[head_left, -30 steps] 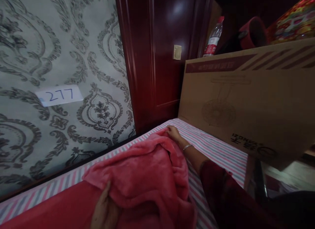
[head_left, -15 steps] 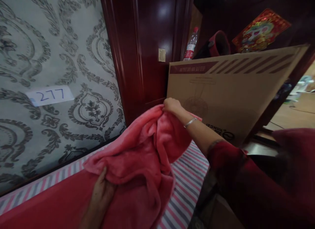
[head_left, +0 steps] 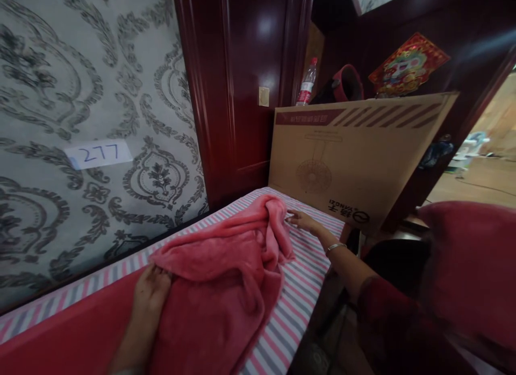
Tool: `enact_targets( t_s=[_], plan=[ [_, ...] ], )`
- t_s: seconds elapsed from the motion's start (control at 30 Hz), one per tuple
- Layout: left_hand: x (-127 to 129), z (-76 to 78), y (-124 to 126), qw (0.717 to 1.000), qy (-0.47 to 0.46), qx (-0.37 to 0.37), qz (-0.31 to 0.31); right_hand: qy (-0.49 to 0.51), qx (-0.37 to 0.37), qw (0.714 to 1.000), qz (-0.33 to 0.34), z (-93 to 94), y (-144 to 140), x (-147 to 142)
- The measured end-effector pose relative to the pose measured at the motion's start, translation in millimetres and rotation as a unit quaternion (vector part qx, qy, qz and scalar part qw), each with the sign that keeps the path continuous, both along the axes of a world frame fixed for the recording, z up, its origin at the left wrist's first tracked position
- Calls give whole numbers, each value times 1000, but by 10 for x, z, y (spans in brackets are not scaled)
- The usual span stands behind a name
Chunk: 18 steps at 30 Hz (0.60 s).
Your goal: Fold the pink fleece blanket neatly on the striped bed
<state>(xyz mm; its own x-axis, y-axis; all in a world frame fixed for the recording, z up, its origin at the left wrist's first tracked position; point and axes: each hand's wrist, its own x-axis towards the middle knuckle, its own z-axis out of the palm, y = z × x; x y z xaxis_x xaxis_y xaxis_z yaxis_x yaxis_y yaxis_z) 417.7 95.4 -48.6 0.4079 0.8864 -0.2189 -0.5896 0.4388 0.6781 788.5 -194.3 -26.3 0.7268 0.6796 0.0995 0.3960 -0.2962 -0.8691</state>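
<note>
A pink fleece blanket (head_left: 226, 278) lies bunched on a bed with a pink, white and grey striped sheet (head_left: 298, 289). My left hand (head_left: 149, 291) grips the blanket's near left fold, fingers curled into the fabric. My right hand (head_left: 303, 220) is stretched out low over the sheet at the blanket's far right edge. Its fingers are extended and the fingertips touch the fabric's rim. A thin bracelet sits on that wrist, and the sleeve is dark red.
A large cardboard box (head_left: 363, 154) stands on edge at the bed's far end. Behind it are a water bottle (head_left: 305, 89) and a red round object (head_left: 347, 83). Patterned wallpaper with a "277" label (head_left: 99, 153) runs along the left, beside a dark red wooden door frame (head_left: 237, 95).
My right hand, which held the blanket's far edge up in the air, has come down to the sheet and the blanket has dropped flat. My left hand stays on the near fold.
</note>
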Motion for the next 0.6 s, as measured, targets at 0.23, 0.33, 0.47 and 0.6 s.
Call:
enact_targets(
  t_s=[0.23,0.33,0.47,0.6],
  plan=[
    [-49,133,46,997,9,-76,-22,58,89,994,-30,-289,126,-151],
    [-95,128,68,997,18,-64,-45,62,100,992,-53,-334,320,-232],
    [-133,100,111,998,22,-35,-39,47,119,980,-155,-269,194,-204],
    [-127,71,100,1000,15,-4,-19,54,157,966,-198,88,-98,-171]
  ],
)
